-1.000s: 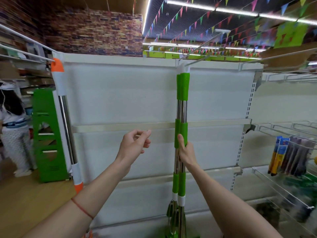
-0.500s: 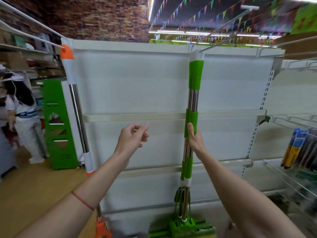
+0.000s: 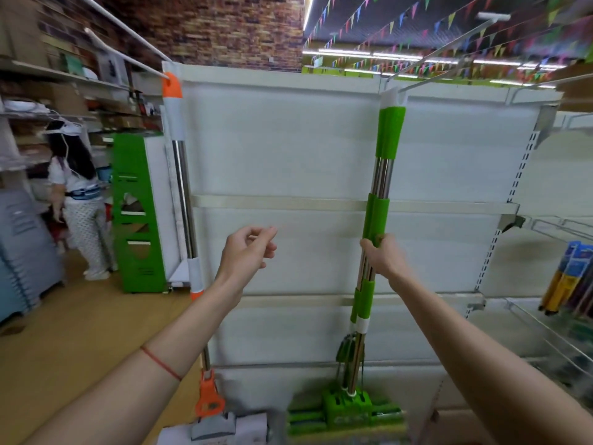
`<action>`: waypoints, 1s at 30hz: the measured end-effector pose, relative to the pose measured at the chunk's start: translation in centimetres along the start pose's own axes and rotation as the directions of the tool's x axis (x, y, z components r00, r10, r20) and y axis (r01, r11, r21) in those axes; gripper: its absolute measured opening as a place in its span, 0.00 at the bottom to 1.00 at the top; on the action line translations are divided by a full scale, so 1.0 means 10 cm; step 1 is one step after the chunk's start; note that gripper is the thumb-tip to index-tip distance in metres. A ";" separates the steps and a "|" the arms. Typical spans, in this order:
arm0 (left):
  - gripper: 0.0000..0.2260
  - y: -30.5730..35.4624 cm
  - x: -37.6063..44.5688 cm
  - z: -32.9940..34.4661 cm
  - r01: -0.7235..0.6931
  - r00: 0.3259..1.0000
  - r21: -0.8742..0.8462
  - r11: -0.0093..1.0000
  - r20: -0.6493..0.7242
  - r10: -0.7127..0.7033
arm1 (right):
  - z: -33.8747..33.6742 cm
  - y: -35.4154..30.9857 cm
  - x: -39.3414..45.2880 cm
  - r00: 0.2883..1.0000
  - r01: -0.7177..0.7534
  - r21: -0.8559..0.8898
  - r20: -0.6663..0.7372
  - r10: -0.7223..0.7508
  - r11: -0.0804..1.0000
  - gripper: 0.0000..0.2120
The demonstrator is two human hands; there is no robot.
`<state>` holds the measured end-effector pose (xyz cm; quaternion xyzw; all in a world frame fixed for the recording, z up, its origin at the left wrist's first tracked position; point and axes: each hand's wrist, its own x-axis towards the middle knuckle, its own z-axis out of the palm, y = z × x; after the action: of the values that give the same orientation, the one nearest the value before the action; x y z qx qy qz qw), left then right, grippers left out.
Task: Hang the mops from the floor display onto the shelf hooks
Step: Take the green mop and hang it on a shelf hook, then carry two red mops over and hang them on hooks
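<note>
The right hand (image 3: 383,255) has its fingers clamped on the upright green mop (image 3: 378,216), top at the hook (image 3: 417,83); the left hand (image 3: 248,252), loosely curled, holds nothing.

Green cabinet (image 3: 136,213), bunting (image 3: 417,24), bystander (image 3: 80,200)

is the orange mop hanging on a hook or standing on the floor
Hanging, it seems: the orange mop's orange cap sits at the end of a shelf hook. Whether its head touches the floor, cannot tell.
</note>
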<state>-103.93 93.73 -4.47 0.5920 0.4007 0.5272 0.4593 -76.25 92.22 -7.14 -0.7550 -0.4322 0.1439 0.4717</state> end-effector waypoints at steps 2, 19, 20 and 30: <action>0.07 0.01 -0.11 -0.13 -0.008 0.999 -0.017 1.000 -0.051 0.008 | 0.02 -0.16 -0.19 0.994 0.110 0.018 0.027 -0.111 0.994 0.18; 0.01 -0.14 -1.63 -2.91 0.003 0.798 0.095 0.995 -0.600 0.055 | 2.15 -1.86 -2.46 0.567 0.387 0.420 0.593 -0.572 0.820 0.08; 0.01 -0.15 -1.73 -3.11 0.008 0.779 0.110 0.994 -0.624 0.063 | 2.33 -1.97 -2.62 0.532 0.387 0.437 0.613 -0.584 0.812 0.08; 0.03 -0.40 -2.73 -5.01 0.099 0.529 0.129 0.987 -0.847 0.057 | 4.04 -2.93 -4.31 0.143 0.355 0.568 0.752 -0.643 0.743 0.13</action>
<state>-156.93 74.61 -14.17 0.2918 0.6215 0.7083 0.1640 -141.84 87.32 -11.61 -0.2763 -0.8217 0.4293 0.2533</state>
